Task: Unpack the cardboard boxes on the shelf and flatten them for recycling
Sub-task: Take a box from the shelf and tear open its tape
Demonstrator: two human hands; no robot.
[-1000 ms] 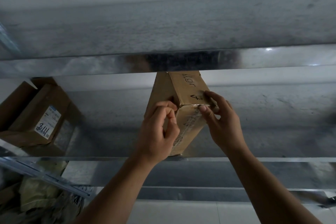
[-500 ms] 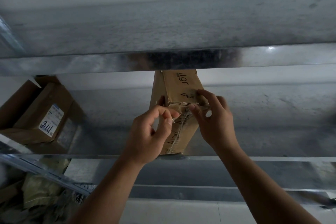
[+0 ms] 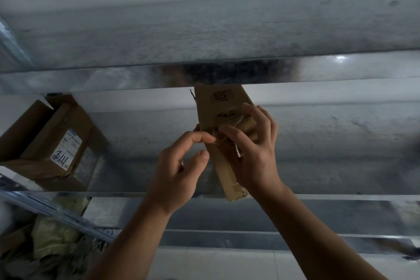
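A narrow brown cardboard box (image 3: 223, 107) with black handwriting stands on end on the metal shelf (image 3: 127, 194), its top hidden behind the shelf above. My right hand (image 3: 254, 154) wraps around the box's right side and front, fingers over crumpled clear tape (image 3: 218, 134) at the middle. My left hand (image 3: 179, 166) is just left of the box, its fingertips pinching at that tape on the box's left edge, thumb apart below.
A larger brown box (image 3: 52, 143) with a white label sits at the shelf's left end. The upper shelf's metal edge (image 3: 91, 77) runs across above the hands. Crumpled paper and packing scraps (image 3: 52, 243) lie at lower left, below a slanted metal rail.
The box has turned so its narrow face shows and its lower end swings right. My right hand has closed further around it; my left hand has moved slightly off its edge.
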